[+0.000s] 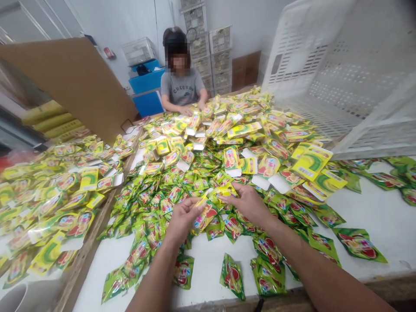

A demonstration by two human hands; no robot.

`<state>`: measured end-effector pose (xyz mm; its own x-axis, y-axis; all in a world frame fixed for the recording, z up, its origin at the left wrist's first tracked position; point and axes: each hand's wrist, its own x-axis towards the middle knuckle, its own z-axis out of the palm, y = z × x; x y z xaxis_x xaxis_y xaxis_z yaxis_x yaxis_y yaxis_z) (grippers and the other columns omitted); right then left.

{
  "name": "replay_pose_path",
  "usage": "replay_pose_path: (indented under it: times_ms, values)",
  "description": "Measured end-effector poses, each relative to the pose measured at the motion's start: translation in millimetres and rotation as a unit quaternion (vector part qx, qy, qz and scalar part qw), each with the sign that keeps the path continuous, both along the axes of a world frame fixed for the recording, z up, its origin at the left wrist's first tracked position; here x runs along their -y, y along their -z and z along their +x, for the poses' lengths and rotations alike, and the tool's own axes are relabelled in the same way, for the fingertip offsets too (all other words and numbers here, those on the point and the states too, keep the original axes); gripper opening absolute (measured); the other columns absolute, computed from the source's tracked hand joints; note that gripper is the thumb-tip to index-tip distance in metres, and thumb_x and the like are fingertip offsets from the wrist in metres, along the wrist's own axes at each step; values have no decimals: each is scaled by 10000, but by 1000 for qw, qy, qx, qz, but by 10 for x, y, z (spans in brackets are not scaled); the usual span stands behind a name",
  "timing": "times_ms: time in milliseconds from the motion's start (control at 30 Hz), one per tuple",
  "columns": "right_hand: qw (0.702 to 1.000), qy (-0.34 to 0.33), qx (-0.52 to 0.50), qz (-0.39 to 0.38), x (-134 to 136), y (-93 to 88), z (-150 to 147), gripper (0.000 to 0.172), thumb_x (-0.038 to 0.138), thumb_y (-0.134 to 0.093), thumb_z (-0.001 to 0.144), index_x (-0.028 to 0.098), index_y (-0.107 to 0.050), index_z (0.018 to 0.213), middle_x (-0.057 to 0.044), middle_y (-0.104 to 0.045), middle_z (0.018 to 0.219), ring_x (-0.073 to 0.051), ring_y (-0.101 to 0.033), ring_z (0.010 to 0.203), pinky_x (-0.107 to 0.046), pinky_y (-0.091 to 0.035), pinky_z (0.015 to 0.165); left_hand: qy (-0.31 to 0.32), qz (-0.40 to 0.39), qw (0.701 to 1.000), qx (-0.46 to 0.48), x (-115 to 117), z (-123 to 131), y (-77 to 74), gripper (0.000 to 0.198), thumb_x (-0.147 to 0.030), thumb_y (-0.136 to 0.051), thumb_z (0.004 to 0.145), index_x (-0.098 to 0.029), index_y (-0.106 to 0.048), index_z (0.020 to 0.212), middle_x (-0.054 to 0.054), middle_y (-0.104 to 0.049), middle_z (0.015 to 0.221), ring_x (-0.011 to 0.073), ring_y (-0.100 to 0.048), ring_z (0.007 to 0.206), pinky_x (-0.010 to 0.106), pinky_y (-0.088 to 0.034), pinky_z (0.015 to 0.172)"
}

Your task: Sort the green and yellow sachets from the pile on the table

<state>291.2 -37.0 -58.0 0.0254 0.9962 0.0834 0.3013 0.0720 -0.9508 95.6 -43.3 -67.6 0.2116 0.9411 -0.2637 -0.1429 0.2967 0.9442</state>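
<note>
My left hand [184, 217] is closed on a small yellow cardboard box [204, 216] with a watermelon print, held tilted over the pile. Close beside it, my right hand [248, 203] pinches a small yellow-green packet [224, 190] at the box's upper end. Whether the packet's tip is inside the box I cannot tell, as fingers hide part of it. Below and around both hands lie many loose green watermelon-print packets [232, 226]. Just beyond them, flat yellow boxes [231, 158] with white open flaps are heaped up.
Across the table [208, 264] sits a person [182, 84] in a grey T-shirt, hands at the heap. A white perforated crate [292, 65] lies on its side at right. Behind a wooden divider [94, 242], more boxes [65, 186] cover the left side. A cardboard sheet [71, 78] stands there.
</note>
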Motion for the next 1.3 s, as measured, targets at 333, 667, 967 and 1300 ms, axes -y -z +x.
replay_pose_path:
  times_ms: [333,667,967,1300]
  values:
    - [992,-61,106,13,12,86,-62,152,331,-536,754,184,-572,736,-10,-587,716,-167,-538,668,-256,-409,613,20,40,997,-60,11,103,14,307,-358,-730,654,-145,-675,867,26,-690,743,126,-588,625,223,-442,605]
    - [992,-30,111,56,78,73,-126,280,455,-471,798,225,-631,806,-18,-687,749,-189,-624,660,-259,-475,593,-27,35,999,20,-3,146,3,355,-395,-742,631,-121,-659,840,25,-653,703,104,-546,604,227,-408,619]
    - [988,-130,6,-85,139,168,-275,502,556,-516,757,217,-467,1123,-33,-707,761,-220,-667,689,-335,-538,622,11,10,1000,17,27,195,16,441,-491,-728,589,-106,-657,792,5,-596,626,89,-493,551,228,-387,581]
    - [991,-25,-121,-48,-3,278,-199,604,549,-650,625,223,-449,1092,-139,-684,999,-270,-648,944,-339,-554,783,-243,86,924,-283,-725,-1135,-880,453,-488,-690,620,-112,-652,871,57,-642,675,147,-569,546,261,-453,516]
